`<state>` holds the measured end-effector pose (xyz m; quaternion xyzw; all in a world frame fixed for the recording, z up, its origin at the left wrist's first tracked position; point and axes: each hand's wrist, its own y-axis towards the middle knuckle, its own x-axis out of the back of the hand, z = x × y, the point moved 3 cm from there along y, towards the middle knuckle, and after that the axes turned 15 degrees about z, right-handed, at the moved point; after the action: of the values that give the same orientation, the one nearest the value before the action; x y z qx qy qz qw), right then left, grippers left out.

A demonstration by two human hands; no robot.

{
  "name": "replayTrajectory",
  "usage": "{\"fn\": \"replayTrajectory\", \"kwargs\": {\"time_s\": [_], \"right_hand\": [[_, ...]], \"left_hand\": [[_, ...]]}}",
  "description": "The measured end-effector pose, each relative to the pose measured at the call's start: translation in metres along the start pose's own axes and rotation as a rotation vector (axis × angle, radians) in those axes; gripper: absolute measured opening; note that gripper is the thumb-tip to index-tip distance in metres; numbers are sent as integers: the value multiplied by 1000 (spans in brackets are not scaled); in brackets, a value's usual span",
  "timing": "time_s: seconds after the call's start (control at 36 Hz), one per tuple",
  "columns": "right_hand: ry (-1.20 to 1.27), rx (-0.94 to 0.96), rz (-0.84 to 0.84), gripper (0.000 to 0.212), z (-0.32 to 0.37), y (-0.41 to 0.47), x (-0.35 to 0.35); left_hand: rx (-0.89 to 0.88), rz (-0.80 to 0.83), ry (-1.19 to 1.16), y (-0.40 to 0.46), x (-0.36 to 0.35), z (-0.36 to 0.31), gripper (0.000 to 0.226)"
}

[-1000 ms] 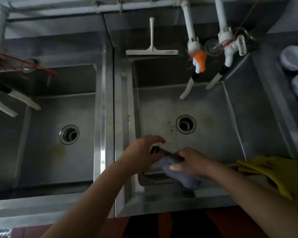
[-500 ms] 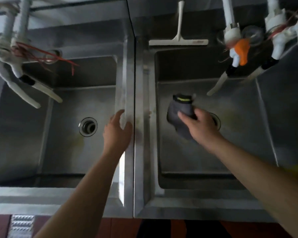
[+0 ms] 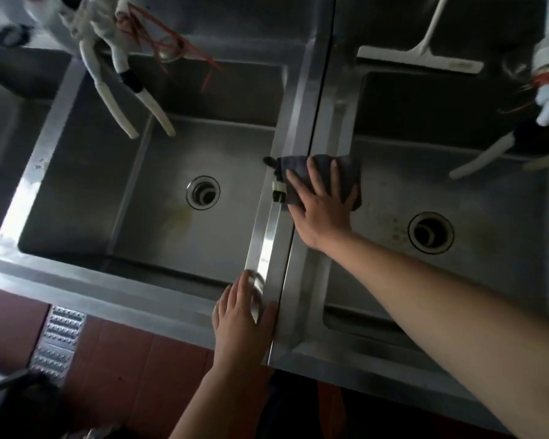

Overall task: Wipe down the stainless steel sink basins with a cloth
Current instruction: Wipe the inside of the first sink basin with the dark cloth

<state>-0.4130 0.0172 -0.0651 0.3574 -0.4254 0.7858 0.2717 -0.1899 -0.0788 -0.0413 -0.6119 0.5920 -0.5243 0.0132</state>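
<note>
two stainless steel basins sit side by side in the steel counter (image 3: 159, 299), the left basin (image 3: 159, 198) and the right basin (image 3: 476, 217), split by a bright divider ridge (image 3: 268, 245) that runs toward the near edge. each basin has a round drain, the left drain (image 3: 203, 192) and the right drain (image 3: 430, 232), with brownish specks on the steel around the right one. white taps with red string (image 3: 130, 74) hang over the far left of the left basin, and more white taps (image 3: 501, 147) reach in from the right edge. a white squeegee (image 3: 420, 58) lies on the ledge behind the right basin. the right hand (image 3: 322, 204) presses flat, fingers spread and straight, on the grey cloth (image 3: 349, 175), which lies over the divider ridge and the left rim of the right basin; a small tag (image 3: 279, 191) hangs off the cloth's left side. the left hand (image 3: 243, 324) rests flat on the counter's front edge at the near end of the divider, fingers released and holding nothing. red-brown floor tiles (image 3: 133, 369) show below
</note>
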Motion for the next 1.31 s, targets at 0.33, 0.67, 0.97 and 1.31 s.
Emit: {"fn": "replayTrajectory", "kwargs": {"time_s": [0.33,0.67,0.97,1.31], "right_hand": [[22,342,160,63,-6,-135,-68],[92,473,532,43,-21,-203,-76],[1673,-180,494,37,-144,-186,-14],[1657,-511,54,14,-212,-98,-20]], "left_hand": [[20,90,-189,-1,20,5,47],[22,-51,-311,-8,37,-11,47],[-324,42,100,44,31,-111,45],[-321,-13,519,191,34,-201,76]]}}
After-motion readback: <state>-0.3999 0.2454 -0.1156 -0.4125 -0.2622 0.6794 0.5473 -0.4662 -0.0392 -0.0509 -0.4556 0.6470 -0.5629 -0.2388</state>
